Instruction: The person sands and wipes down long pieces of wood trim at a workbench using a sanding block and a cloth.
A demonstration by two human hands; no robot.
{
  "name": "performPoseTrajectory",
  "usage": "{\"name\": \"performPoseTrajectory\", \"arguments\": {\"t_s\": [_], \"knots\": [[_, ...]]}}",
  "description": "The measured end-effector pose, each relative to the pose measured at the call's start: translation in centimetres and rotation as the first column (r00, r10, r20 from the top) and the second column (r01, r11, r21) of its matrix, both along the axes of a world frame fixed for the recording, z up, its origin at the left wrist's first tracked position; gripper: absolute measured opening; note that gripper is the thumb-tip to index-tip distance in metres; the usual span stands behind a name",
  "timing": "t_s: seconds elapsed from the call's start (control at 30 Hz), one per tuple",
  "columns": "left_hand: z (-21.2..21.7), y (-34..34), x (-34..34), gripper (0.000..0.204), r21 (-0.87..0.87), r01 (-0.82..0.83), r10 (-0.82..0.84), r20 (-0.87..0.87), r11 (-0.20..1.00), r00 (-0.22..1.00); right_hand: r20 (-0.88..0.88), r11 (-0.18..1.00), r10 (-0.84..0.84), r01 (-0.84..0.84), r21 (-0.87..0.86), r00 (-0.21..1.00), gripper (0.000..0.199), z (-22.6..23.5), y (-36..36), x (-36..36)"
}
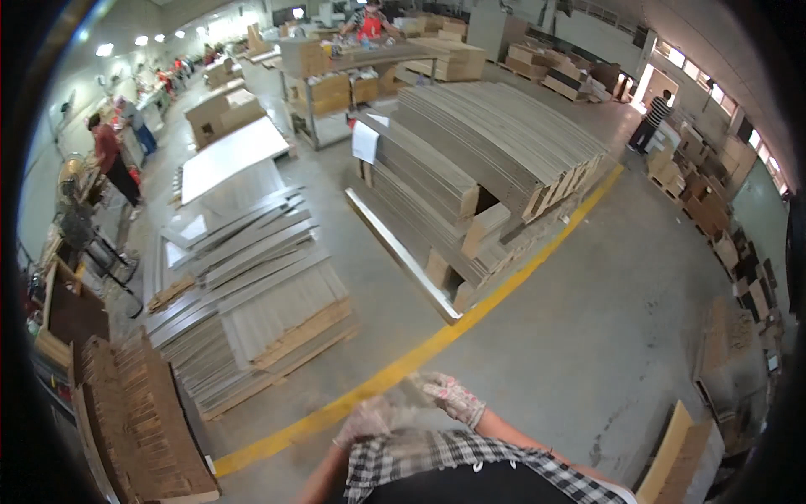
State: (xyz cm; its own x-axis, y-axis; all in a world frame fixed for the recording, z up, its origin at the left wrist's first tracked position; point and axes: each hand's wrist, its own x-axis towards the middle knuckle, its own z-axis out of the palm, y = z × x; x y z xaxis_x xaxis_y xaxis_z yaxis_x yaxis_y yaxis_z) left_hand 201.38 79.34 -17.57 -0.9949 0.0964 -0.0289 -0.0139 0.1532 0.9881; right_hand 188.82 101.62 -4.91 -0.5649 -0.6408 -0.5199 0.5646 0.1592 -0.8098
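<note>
My left hand [368,421], in a pale work glove, is in front of my body just over the yellow floor line; motion smears its fingers. My right hand [454,398], in a white glove with reddish marks, is a little farther right. Its fingers point left toward the other hand and look loosely apart, with nothing I can make out in them. A faint brownish blur lies between the hands, too smeared to name. Below them is the black-and-white checked cloth [403,449] of my clothing, over a dark front.
A yellow floor line [470,323] runs diagonally ahead. Beyond it stand a large stack of grey-brown panels [504,134] and a lower pile of grey strips [269,277]. Brown boards [138,420] lie at the near left, cartons [701,197] along the right wall. Several people work farther off.
</note>
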Motion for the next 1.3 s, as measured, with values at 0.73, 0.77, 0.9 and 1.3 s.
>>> {"name": "performPoseTrajectory", "arguments": {"t_s": [0.73,0.77,0.9,1.3], "knots": [[11.2,-25.1,-46.9,0.032,0.221,-0.416,0.292,0.436,0.882,0.851,-0.154,0.879,0.227,-0.270,-0.393,0.962,0.043,2.1,-34.3,-58.9],[10.4,-26.2,-48.1,0.032,0.250,-0.449,0.304,0.459,0.858,0.835,-0.168,0.892,0.289,-0.329,-0.309,0.942,0.044,3.4,-36.4,-60.9],[8.5,-31.8,-55.4,0.033,0.459,-0.491,0.227,0.517,0.740,0.826,-0.276,0.857,0.343,-0.420,-0.300,0.898,0.044,2.8,-44.3,-67.0],[-7.5,-49.3,-62.6,0.048,-0.382,-0.447,0.577,0.655,0.809,0.487,-0.199,0.938,0.329,-0.295,0.183,0.923,0.043,-2.3,-61.8,-85.2]]}}
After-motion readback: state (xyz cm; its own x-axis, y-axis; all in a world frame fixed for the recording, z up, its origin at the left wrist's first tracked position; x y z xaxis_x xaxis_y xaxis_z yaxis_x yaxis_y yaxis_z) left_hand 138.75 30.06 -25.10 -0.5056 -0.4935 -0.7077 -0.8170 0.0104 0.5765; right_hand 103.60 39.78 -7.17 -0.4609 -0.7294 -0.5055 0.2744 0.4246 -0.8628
